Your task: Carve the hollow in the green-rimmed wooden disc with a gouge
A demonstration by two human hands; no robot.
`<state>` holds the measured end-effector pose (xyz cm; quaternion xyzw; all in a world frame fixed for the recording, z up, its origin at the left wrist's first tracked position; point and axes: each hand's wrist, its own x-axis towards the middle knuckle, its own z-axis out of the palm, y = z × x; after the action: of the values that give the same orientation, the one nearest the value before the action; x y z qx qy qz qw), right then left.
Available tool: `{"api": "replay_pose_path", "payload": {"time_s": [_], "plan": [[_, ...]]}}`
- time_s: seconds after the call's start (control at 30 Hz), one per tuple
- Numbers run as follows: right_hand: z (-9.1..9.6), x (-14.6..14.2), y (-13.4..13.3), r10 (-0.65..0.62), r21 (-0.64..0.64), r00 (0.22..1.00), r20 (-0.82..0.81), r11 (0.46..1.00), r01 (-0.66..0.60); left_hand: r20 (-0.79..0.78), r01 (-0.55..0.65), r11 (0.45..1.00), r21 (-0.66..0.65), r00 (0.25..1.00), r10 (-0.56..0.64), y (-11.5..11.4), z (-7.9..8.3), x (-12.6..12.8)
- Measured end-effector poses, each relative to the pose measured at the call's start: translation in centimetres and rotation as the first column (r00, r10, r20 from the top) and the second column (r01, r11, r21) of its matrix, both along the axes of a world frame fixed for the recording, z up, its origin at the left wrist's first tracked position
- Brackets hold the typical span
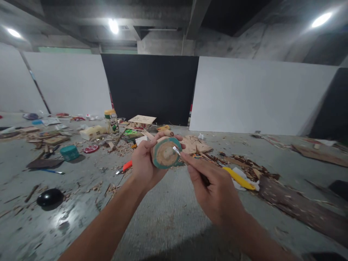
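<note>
My left hand (143,161) is closed around a round wooden disc (165,154), tilted so its face points toward me. A teal painted band runs around the rim of that face, and the middle is bare pale wood. Between the fingers of my right hand (214,181) is a slim paintbrush (176,149); its shiny metal part shows over the right side of the disc's face. I cannot make out whether the bristles touch the surface. Most of the handle is hidden by my fingers. A teal tub (69,153) stands on the floor to the left.
Wood shavings and scraps litter the concrete floor. Left are a glossy black oval object (50,197), a red lid (91,149), an orange-handled cutter (127,166) and a yellow-capped bottle (111,122). A yellow-handled tool (239,178) and a bark slab (296,203) lie right. Panels (152,87) stand behind.
</note>
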<state>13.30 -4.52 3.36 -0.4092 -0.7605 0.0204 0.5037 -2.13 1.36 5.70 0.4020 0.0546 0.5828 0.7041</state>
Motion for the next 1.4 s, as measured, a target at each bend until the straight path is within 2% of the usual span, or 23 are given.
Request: {"api": "replay_pose_path", "payload": {"time_s": [0.1, 0.17, 0.27, 0.33, 0.4, 0.53, 0.6, 0.7, 0.77, 0.83, 0.97, 1.07, 1.27, 1.3, 1.4], "plan": [[-0.2, 0.1, 0.4, -0.003, -0.060, 1.000, -0.026, 0.998, 0.001, -0.013, 0.021, 0.998, 0.051, 1.000, -0.021, 0.1, -0.2, 0.0], [-0.1, 0.2, 0.5, -0.001, -0.160, 0.998, -0.066, 0.987, -0.010, -0.031, 0.007, 0.996, 0.083, 1.000, -0.004, 0.2, -0.3, 0.1], [0.3, 0.5, 0.5, 0.011, -0.364, 0.994, -0.110, 0.930, -0.050, -0.068, -0.021, 0.994, 0.109, 0.997, 0.028, 0.2, -0.4, 0.2], [0.7, 0.7, 0.4, 0.008, -0.455, 0.995, -0.102, 0.889, -0.054, -0.087, -0.038, 0.994, 0.105, 0.995, 0.047, 0.2, -0.5, 0.3], [0.9, 0.8, 0.2, 0.003, -0.477, 0.997, -0.076, 0.878, -0.039, -0.094, -0.060, 0.994, 0.097, 0.993, 0.069, 0.2, -0.6, 0.4], [0.7, 0.7, 0.2, 0.011, -0.457, 1.000, -0.022, 0.889, -0.019, -0.121, -0.085, 0.992, 0.093, 0.988, 0.096, 0.1, -0.5, 0.2], [0.4, 0.6, 0.2, 0.028, -0.527, 0.999, -0.019, 0.849, -0.034, -0.140, -0.092, 0.990, 0.105, 0.984, 0.107, 0.1, -0.5, 0.1], [0.0, 0.3, 0.1, 0.086, -0.634, 0.993, -0.084, 0.764, -0.120, -0.159, -0.085, 0.988, 0.128, 0.982, 0.105, 0.0, -0.3, 0.0], [-0.2, 0.2, 0.2, 0.111, -0.649, 0.984, -0.136, 0.741, -0.173, -0.163, -0.075, 0.988, 0.134, 0.982, 0.096, -0.1, -0.1, 0.1], [-0.3, 0.2, 0.3, 0.106, -0.628, 0.987, -0.121, 0.762, -0.159, -0.167, -0.068, 0.988, 0.137, 0.982, 0.091, -0.2, -0.1, 0.1], [-0.2, 0.4, 0.5, 0.003, -0.461, 0.998, 0.062, 0.887, 0.026, -0.196, -0.052, 0.992, 0.117, 0.978, 0.074, -0.1, -0.1, 0.0], [0.6, 0.8, 0.1, 0.045, -0.458, 0.993, 0.110, 0.889, 0.010, -0.219, -0.028, 0.995, 0.100, 0.975, 0.049, 0.0, 0.0, -0.2], [1.9, 1.5, -0.4, 0.187, -0.570, 0.982, 0.032, 0.811, -0.135, -0.267, -0.015, 0.991, 0.132, 0.962, 0.050, -0.2, 0.1, -0.5], [1.8, 1.4, -0.4, 0.206, -0.607, 0.979, -0.008, 0.777, -0.168, -0.268, -0.011, 0.990, 0.138, 0.962, 0.048, -0.2, 0.1, -0.5], [1.5, 1.1, -0.2, 0.238, -0.741, 0.957, -0.168, 0.609, -0.282, -0.255, -0.002, 0.987, 0.163, 0.966, 0.044, -0.1, -0.1, -0.3]]}}
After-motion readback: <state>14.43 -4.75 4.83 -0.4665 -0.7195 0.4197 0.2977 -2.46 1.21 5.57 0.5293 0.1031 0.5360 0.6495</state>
